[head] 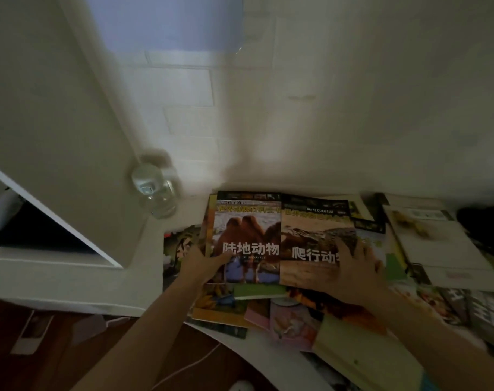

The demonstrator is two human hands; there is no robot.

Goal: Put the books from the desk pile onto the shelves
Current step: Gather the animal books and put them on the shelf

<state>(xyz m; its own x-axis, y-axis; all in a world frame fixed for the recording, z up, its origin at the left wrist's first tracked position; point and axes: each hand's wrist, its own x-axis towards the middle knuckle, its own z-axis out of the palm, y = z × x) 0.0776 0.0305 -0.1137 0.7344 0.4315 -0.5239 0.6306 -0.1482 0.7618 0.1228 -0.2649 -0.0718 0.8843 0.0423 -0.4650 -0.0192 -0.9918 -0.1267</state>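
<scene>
camel book [247, 238] + reptile book [310, 244] atop worktop [257, 338] pile | left hand [202, 263] pinching camel book's left edge; right hand [355, 266] flat, fingers spread on reptile cover | thin, glossy, floppy, likely slippery; best gripped at spine edge, supported underneath

Dim room, lit faintly from above. Pale wall [353, 94] behind, faint brick-like seams on its left part. A bluish-white panel [164, 21] high up, perhaps a window. White cabinet side [56, 94] slanting down on the left, a dark flat item [37, 230] in its opening. Dark wooden floor [70, 348] below, crossed by a white cable [189, 365].
</scene>
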